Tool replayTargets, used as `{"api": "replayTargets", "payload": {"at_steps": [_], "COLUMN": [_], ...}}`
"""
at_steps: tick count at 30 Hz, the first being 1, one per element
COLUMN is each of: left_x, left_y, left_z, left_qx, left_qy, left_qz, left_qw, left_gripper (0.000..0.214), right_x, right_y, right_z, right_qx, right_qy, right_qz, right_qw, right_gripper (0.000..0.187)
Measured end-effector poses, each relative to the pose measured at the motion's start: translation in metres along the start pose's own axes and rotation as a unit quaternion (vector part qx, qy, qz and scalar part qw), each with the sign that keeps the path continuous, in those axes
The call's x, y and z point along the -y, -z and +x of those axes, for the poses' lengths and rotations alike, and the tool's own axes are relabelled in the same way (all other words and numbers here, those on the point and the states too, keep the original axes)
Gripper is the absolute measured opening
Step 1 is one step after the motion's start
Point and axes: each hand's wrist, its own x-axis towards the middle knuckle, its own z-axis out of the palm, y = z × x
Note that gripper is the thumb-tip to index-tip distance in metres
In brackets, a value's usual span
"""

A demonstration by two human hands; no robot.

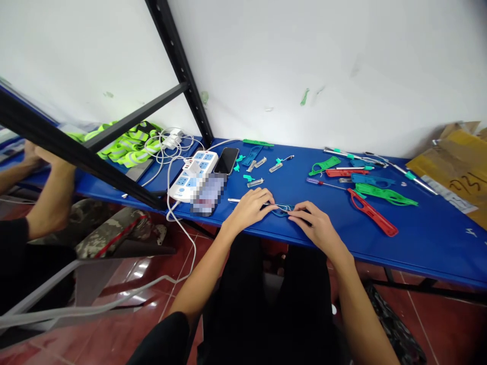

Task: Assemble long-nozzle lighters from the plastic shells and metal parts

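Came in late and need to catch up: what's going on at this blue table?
A person has both bare hands at a blue looped plastic piece near the front edge of the blue table: the left hand on one side, the right hand on the other, their exact grip hard to see. A thin silver metal rod sticks out past the left hand. Off to the right lie a red plastic handle and a purple-handled screwdriver.

Single head-worn view, wide, facing forward and down past the wearer's legs to the left hand and right hand, fairly near, just below mid-frame. Blue table runs across the middle, wall fills the top, tiled floor shows along the bottom.
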Motion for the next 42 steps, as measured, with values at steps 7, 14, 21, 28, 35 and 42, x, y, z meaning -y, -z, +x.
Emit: {"api": "replayTargets", "payload": {"at_steps": [7,14,21,28,35,42], "left_x": [0.004,0.0,0.001,-0.001,0.021,0.032], "left_y": [-0.002,-0.005,-0.009,-0.008,-0.002,-0.007], "left_z": [0.017,0.015,0.015,0.014,0.008,0.009], "left_qx": [0.033,0.003,-0.017,-0.071,-0.334,-0.359], "left_qy": [0.016,0.028,0.017,-0.001,0.129,0.19], "left_qz": [-0.054,-0.03,0.036,0.045,0.056,0.018], "left_qw": [0.998,0.999,0.999,0.997,0.932,0.914], "left_gripper": [0.019,0.022,0.023,0.027,0.013,0.031], "right_x": [0.006,0.008,0.006,0.0,0.0,-0.002], "right_y": [0.004,0.004,0.003,0.0,0.001,0.0], "right_z": [-0.001,-0.003,-0.006,-0.004,-0.001,0.004], "right_qx": [0.011,0.015,0.009,-0.029,-0.143,-0.139], "right_qy": [-0.02,-0.03,-0.018,0.009,-0.023,-0.08], "right_qz": [0.012,0.006,0.0,-0.021,-0.048,-0.019], "right_qw": [1.0,0.999,1.0,0.999,0.988,0.987], "right_gripper": [0.021,0.02,0.021,0.023,0.021,0.026]}}
